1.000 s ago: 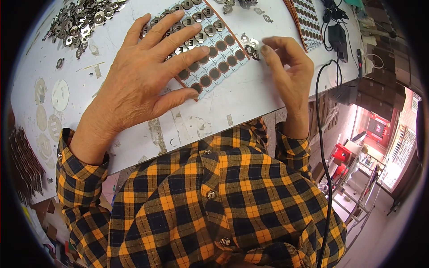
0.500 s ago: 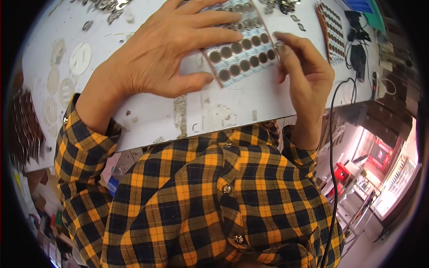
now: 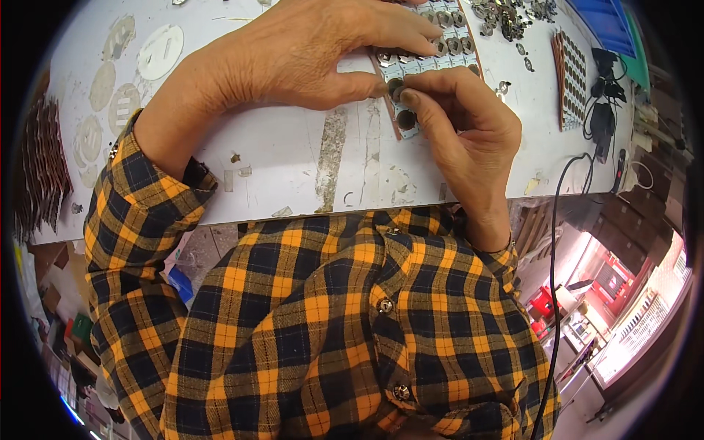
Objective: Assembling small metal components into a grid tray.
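A light blue panel (image 3: pixel 402 67) with copper-coloured edges lies on the white table, its left part and far end partly under my left hand. Small silvery metal pieces (image 3: pixel 455 45) sit in rows on its farther part, and dark round discs (image 3: pixel 406 119) line its near end. My left hand (image 3: pixel 315 55) rests across the panel with fingers stretched out, the thumb apart and its tip by a disc. Thumb and forefinger of my right hand (image 3: pixel 473 128) are pinched over the near left corner, covering most of the near rows. Whatever is between those fingertips is too small to make out.
Loose metal pieces (image 3: pixel 506 18) lie heaped beyond the panel. At the right are another panel with discs (image 3: pixel 572 77), black cables (image 3: pixel 605 84) and a blue tray (image 3: pixel 605 22). A stack of dark strips (image 3: pixel 40 169) stands far left, near pale round marks on the table.
My right hand has moved from the panel's right edge to its near left corner, fingers pinched. The left hand appears farther up and right. The whole view has shifted a little.
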`<state>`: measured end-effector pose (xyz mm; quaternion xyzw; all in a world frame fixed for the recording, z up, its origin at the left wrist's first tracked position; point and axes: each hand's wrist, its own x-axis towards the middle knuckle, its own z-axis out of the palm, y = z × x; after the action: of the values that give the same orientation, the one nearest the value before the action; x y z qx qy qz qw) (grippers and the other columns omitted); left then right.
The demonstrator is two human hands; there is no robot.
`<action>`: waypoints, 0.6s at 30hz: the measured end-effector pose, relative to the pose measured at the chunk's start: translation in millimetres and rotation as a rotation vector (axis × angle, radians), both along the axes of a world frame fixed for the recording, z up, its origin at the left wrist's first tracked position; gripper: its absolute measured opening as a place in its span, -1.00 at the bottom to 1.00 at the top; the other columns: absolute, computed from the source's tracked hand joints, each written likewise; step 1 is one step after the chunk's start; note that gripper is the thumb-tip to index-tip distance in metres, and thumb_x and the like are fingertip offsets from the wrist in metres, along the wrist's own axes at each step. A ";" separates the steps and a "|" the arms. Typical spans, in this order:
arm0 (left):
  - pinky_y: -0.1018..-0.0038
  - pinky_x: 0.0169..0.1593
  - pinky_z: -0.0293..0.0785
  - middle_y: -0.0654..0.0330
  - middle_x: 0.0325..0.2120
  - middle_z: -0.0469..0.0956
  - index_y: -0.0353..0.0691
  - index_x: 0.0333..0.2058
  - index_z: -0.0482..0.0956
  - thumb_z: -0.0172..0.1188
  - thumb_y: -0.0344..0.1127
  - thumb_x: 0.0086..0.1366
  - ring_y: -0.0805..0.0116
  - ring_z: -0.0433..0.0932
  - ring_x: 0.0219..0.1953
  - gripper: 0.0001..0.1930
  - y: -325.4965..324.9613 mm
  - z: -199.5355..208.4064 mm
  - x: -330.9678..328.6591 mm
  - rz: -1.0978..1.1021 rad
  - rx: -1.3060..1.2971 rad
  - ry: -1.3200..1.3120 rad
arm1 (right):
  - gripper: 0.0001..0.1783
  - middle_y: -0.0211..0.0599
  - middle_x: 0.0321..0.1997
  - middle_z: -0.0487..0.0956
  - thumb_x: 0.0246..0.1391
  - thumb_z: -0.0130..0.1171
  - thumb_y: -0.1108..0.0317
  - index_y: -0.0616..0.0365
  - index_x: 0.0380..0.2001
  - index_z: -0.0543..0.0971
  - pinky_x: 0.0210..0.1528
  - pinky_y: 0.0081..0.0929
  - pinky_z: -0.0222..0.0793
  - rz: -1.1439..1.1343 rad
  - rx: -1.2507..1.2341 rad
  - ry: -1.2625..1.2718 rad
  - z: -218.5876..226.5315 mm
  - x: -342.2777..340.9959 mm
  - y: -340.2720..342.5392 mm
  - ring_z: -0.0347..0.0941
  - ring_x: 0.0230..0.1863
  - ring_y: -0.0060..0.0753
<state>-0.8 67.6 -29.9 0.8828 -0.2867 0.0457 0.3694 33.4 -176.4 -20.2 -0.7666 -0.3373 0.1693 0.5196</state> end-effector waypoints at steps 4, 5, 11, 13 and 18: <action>-0.04 0.42 0.11 0.06 0.26 0.52 -0.16 0.21 0.56 0.31 -0.31 0.19 -0.13 0.21 0.45 -0.44 2.8 1.9 -0.9 -0.004 -0.032 0.019 | -0.84 -0.33 -0.32 0.66 0.16 0.31 0.64 0.30 -0.18 0.65 -0.34 -0.67 0.49 -0.021 -0.054 -0.110 -0.3 -3.0 4.7 0.59 -0.37 -0.65; -0.04 0.42 0.11 0.05 0.26 0.52 -0.15 0.20 0.56 0.30 -0.32 0.20 -0.13 0.21 0.45 -0.46 3.1 0.5 1.1 -0.010 -0.033 0.019 | -0.83 -0.36 -0.37 0.62 0.10 0.34 0.64 0.24 -0.23 0.67 -0.40 -0.64 0.45 -0.070 -0.018 -0.111 -0.9 -4.0 6.9 0.58 -0.43 -0.62; -0.04 0.41 0.11 0.04 0.25 0.53 -0.13 0.21 0.57 0.28 -0.33 0.26 -0.14 0.24 0.43 -0.49 4.0 -4.8 -2.2 -0.033 -0.068 -0.151 | -0.85 -0.39 -0.41 0.54 0.07 0.35 0.63 0.23 -0.26 0.69 -0.47 -0.62 0.32 -0.022 -0.027 -0.261 -7.5 3.0 7.2 0.44 -0.51 -0.62; -0.04 0.41 0.11 0.04 0.25 0.53 -0.13 0.21 0.57 0.28 -0.33 0.27 -0.14 0.25 0.43 -0.50 5.4 -6.5 -4.9 -0.045 -0.082 -0.297 | -0.86 -0.39 -0.32 0.56 0.12 0.32 0.66 0.29 -0.24 0.68 -0.40 -0.67 0.37 0.007 -0.068 -0.215 -3.9 1.2 6.7 0.49 -0.42 -0.66; -0.01 0.43 0.13 0.05 0.25 0.53 -0.15 0.22 0.56 0.24 -0.33 0.31 -0.12 0.24 0.43 -0.52 0.0 6.6 4.7 -0.016 0.035 0.002 | -0.85 -0.41 -0.24 0.58 0.17 0.26 0.71 0.36 -0.20 0.67 -0.32 -0.74 0.39 0.067 -0.104 -0.128 1.1 10.4 -0.1 0.53 -0.32 -0.71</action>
<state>3.9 67.6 -23.3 0.8869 -0.2941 0.0371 0.3544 43.7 -176.4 -19.1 -0.7900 -0.3859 0.1546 0.4507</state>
